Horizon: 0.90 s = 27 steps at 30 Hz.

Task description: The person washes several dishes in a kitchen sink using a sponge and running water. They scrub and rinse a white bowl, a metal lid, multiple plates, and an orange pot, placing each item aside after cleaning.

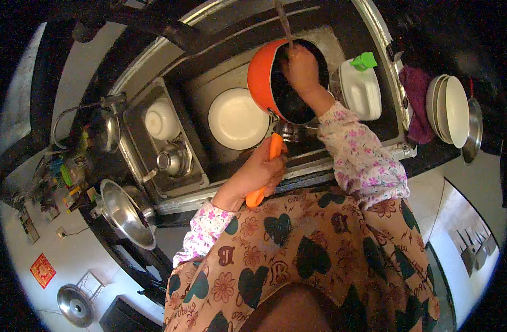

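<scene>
The left hand [261,171] closed around the orange handle [264,171] of an orange saucepan [284,83], tilted over the sink [209,72]. The right hand [300,69] reached inside the pan, fingers curled; what it gripped could not be told. A white plate [237,119] lay just beside the pan, a white bottle [361,88] opposite.

Steel sink [220,72], white plate [238,119], black counter [430,152], stacked bowls [451,109]
</scene>
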Each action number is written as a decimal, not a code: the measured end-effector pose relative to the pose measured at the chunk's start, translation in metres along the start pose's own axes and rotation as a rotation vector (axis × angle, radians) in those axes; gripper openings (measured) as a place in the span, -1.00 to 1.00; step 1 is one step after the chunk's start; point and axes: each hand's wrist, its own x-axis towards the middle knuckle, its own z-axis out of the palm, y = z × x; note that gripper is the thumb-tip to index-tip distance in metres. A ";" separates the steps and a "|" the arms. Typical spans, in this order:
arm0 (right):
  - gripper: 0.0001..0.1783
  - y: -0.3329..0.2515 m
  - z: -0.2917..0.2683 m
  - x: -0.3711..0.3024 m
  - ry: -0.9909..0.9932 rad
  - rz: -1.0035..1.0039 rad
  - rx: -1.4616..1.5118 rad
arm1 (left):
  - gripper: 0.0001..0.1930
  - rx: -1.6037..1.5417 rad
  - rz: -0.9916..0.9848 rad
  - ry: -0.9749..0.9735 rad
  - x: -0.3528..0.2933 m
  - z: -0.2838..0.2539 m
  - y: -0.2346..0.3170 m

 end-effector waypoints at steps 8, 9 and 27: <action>-0.70 -0.016 -0.002 -0.055 -0.565 0.275 0.807 | -0.78 0.065 0.092 0.032 0.018 -0.011 -0.011; -0.68 -0.017 -0.020 -0.048 -0.493 0.390 1.019 | -0.78 0.052 0.081 0.041 0.016 -0.013 -0.011; -0.78 0.029 -0.011 -0.040 0.022 0.201 -0.017 | -0.73 0.120 0.135 0.080 -0.024 -0.012 -0.010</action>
